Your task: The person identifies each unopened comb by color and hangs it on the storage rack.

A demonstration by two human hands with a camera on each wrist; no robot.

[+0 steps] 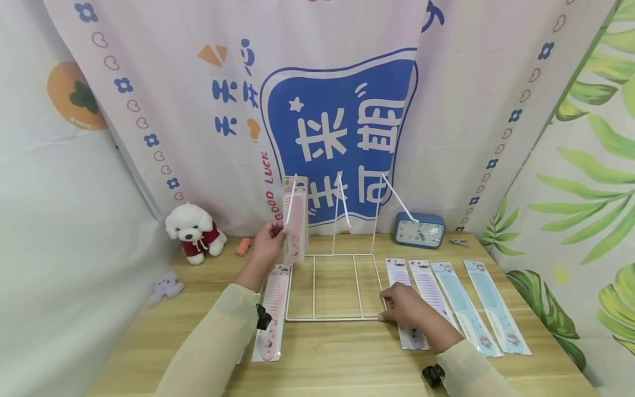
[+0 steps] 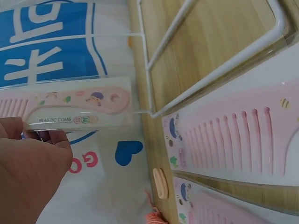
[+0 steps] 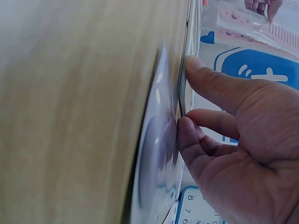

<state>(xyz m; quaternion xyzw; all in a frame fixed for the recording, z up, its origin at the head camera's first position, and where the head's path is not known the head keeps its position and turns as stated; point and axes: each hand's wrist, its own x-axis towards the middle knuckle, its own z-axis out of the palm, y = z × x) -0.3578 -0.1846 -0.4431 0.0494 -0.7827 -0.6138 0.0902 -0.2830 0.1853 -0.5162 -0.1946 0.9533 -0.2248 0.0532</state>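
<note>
My left hand [image 1: 268, 242] grips a packaged pink comb [image 1: 295, 220] mid-frame; my right hand [image 1: 404, 306] rests loosely against the white rack [image 1: 337, 318].

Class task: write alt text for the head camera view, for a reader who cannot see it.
A person's left hand holds a packaged pink comb upright at a white wire rack on a wooden table, while the right hand rests on the rack's front right corner. More packaged combs lie flat to the right, another pink one to the left.
</note>
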